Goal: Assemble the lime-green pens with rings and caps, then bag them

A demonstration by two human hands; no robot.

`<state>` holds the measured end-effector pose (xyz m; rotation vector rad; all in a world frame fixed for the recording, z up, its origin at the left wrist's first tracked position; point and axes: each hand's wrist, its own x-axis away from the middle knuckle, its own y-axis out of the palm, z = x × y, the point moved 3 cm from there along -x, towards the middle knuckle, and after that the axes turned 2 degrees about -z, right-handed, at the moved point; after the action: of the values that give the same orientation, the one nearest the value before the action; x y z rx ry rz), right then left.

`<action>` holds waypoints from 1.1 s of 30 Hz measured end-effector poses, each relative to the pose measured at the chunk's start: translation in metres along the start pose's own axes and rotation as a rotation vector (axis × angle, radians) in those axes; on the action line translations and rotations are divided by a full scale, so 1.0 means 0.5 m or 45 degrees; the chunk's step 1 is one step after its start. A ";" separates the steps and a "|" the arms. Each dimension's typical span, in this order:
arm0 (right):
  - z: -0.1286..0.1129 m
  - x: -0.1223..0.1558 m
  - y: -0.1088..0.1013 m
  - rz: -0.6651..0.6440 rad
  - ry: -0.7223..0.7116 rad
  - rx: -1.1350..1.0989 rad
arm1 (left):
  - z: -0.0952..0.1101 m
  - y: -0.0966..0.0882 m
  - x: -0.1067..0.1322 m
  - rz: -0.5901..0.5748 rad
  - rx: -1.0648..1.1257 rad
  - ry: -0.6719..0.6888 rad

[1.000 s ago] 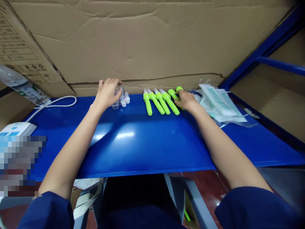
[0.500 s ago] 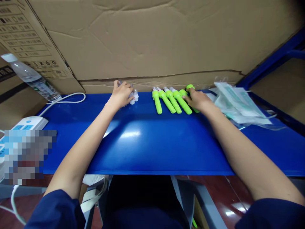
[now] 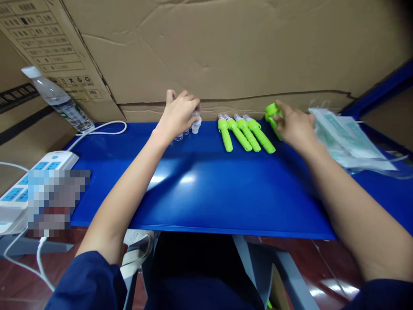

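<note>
My left hand is closed at the back of the blue table, its fingers around a small clear plastic piece with a white collar. Beneath this hand stand more small clear pieces, partly hidden. Farther right, my right hand grips a lime-green torch-shaped tube, raised at its wide end and partly covered by the fingers. Between the hands lie several similar green tubes in a slanted row, clear tips toward the cardboard.
A large cardboard sheet rises behind the blue table. At the left are a tilted water bottle, a white power strip with a cable, and a blurred-out item. Clear plastic bags with pale green contents lie at the right.
My right hand has lifted a green tube away from the row, to the right. My left hand has picked up a clear piece with a white collar. The view has shifted slightly.
</note>
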<state>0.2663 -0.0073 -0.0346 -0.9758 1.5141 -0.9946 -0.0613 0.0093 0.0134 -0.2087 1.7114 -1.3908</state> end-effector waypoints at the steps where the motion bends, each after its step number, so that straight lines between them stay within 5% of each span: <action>1: -0.009 0.005 -0.010 0.080 -0.003 -0.029 | 0.005 -0.011 -0.004 0.025 0.002 0.002; 8: -0.099 0.035 -0.003 0.237 -0.316 -0.080 | 0.058 -0.064 -0.018 0.157 0.105 0.142; 13: -0.167 0.088 0.015 0.294 -0.719 -0.140 | 0.122 -0.107 -0.016 0.442 0.253 0.200; 16: -0.185 0.106 0.008 0.302 -0.820 -0.103 | 0.122 -0.068 -0.007 0.542 0.626 0.088; 20: -0.184 0.106 -0.002 0.346 -0.912 -0.075 | 0.082 0.044 0.029 0.677 1.043 -0.183; 24: -0.179 0.099 0.007 0.332 -0.955 -0.103 | 0.055 0.126 0.071 0.602 1.201 -0.393; 33: -0.168 0.093 0.016 0.278 -1.010 -0.064 | 0.063 0.159 0.094 0.487 1.310 -0.412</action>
<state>0.1765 -0.0398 -0.0462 -1.0434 0.9440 -0.3336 -0.0359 -0.0136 -0.0781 0.4267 0.5845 -1.6408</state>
